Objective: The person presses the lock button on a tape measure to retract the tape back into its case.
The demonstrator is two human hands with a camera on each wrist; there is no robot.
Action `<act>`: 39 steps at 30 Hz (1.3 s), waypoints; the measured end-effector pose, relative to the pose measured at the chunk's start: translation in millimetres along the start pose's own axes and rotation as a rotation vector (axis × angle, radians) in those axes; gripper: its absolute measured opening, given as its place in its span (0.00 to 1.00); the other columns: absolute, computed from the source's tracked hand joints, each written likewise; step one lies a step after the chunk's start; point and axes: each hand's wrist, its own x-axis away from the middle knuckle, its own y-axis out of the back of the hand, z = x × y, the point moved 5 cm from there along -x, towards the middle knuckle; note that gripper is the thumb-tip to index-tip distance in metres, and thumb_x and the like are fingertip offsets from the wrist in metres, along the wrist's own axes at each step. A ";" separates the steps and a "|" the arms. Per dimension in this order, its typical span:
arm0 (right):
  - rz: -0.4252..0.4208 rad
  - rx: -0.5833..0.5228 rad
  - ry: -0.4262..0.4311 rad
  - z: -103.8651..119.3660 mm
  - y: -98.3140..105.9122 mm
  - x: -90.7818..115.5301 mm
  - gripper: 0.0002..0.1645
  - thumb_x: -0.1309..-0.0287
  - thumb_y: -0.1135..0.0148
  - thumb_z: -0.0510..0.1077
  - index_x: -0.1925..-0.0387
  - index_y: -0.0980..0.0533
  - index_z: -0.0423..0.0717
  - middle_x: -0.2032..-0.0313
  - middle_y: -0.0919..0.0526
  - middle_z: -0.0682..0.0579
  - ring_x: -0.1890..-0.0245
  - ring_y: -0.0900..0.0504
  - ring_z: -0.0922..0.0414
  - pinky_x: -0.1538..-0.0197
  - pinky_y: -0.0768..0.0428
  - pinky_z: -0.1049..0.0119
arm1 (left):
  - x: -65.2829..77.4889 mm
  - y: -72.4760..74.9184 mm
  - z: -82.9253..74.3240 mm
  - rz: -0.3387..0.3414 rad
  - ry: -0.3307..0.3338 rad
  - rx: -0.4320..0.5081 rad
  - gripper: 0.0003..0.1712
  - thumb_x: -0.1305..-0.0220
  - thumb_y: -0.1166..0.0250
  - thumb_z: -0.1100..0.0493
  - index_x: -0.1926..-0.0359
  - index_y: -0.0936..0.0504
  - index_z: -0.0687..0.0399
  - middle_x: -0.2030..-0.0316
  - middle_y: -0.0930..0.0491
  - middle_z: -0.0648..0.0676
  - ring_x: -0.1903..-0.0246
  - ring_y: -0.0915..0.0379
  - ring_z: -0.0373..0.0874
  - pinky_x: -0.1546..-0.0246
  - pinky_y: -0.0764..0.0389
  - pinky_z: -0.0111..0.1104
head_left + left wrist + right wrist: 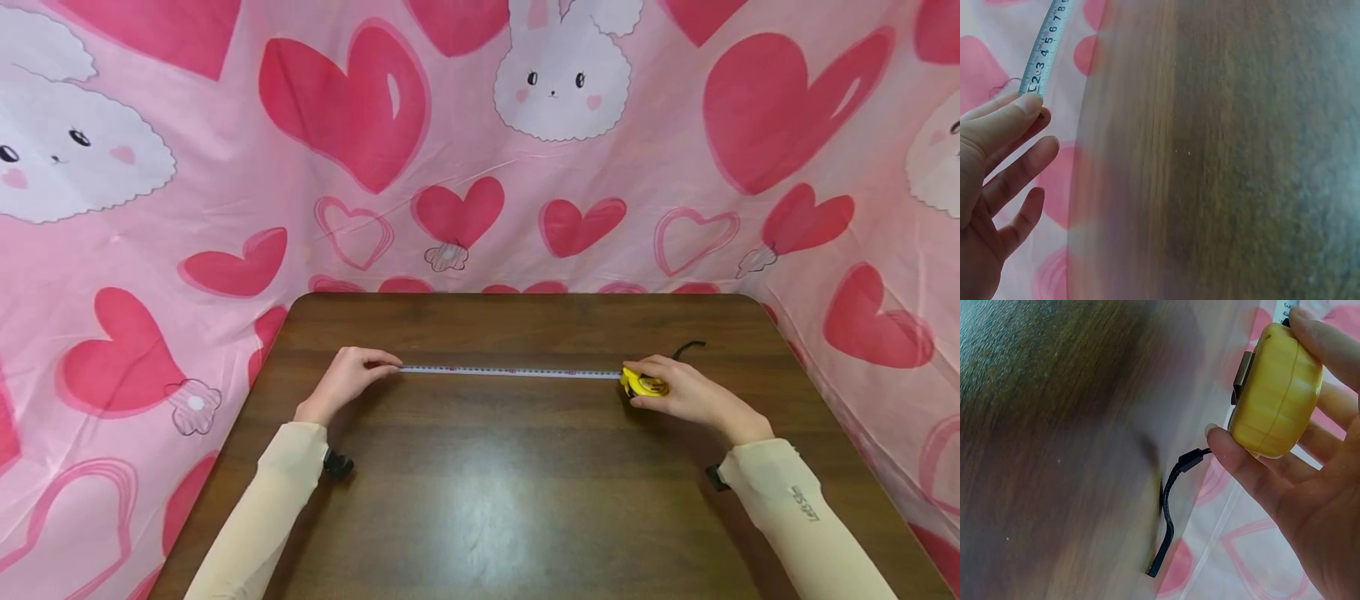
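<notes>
A yellow tape measure (643, 382) is gripped in my right hand (686, 390), thumb and fingers around its case. Its white blade (510, 372) runs out to the left, nearly straight across the far half of the table. At the blade's end my left hand (351, 379) pinches the tip between thumb and forefinger, while its other fingers (1022, 169) spread loosely. Numbers from about 2 upward show on the blade (1047, 47) in the left wrist view. A black wrist strap (1168, 512) dangles from the case in the right wrist view.
The brown wooden table (480, 483) has rounded far corners. Pink cloth (480, 167) with hearts and rabbit faces hangs behind it and on both sides. Small black devices sit at my left wrist (337, 465) and right wrist (717, 477).
</notes>
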 end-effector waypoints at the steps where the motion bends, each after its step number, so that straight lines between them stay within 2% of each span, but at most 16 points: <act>1: 0.003 -0.003 -0.001 0.0 -0.2 0.2 0.41 0.35 0.28 0.55 0.29 0.28 0.40 0.39 0.21 0.39 0.45 0.21 0.45 0.41 0.21 0.40 | 0.1 -1.0 -0.5 0.002 0.004 0.003 0.08 0.35 0.26 0.59 0.55 0.07 0.47 0.58 0.09 0.49 0.57 0.13 0.45 0.50 0.14 0.47; 6: 0.007 -0.009 -0.002 1.1 -1.2 1.1 0.42 0.35 0.28 0.57 0.28 0.28 0.40 0.39 0.21 0.40 0.45 0.21 0.46 0.41 0.22 0.40 | 1.0 -5.3 -1.2 0.017 0.031 0.017 0.08 0.34 0.26 0.58 0.54 0.07 0.46 0.57 0.09 0.49 0.56 0.14 0.45 0.48 0.14 0.46; 17: -0.009 -0.013 -0.007 1.1 -4.0 -0.1 0.41 0.36 0.28 0.58 0.28 0.28 0.43 0.38 0.21 0.40 0.43 0.21 0.43 0.39 0.23 0.34 | 3.5 -10.1 -2.7 0.017 0.043 0.030 0.08 0.33 0.27 0.58 0.54 0.07 0.46 0.57 0.09 0.48 0.57 0.14 0.45 0.48 0.14 0.46; 28: 0.002 -0.008 0.033 3.7 -6.1 -3.0 0.41 0.36 0.27 0.55 0.29 0.27 0.39 0.40 0.21 0.39 0.47 0.20 0.46 0.41 0.20 0.40 | 2.7 -12.9 -5.0 0.010 0.032 0.016 0.08 0.33 0.27 0.58 0.54 0.07 0.46 0.56 0.09 0.49 0.58 0.15 0.44 0.49 0.14 0.45; 33: 0.006 -0.008 0.020 5.6 -5.7 -3.5 0.41 0.36 0.27 0.56 0.29 0.27 0.40 0.40 0.21 0.39 0.47 0.20 0.46 0.41 0.21 0.40 | 0.0 -14.9 -7.3 0.020 0.005 0.016 0.08 0.32 0.28 0.59 0.54 0.07 0.47 0.56 0.09 0.50 0.59 0.15 0.44 0.51 0.14 0.45; 39: -0.002 -0.002 0.010 8.8 -3.7 -5.1 0.41 0.37 0.27 0.56 0.29 0.27 0.41 0.39 0.22 0.39 0.44 0.21 0.44 0.39 0.22 0.38 | -2.7 -18.1 -6.5 0.031 0.012 0.021 0.07 0.32 0.28 0.59 0.55 0.07 0.46 0.57 0.09 0.48 0.59 0.15 0.43 0.50 0.13 0.44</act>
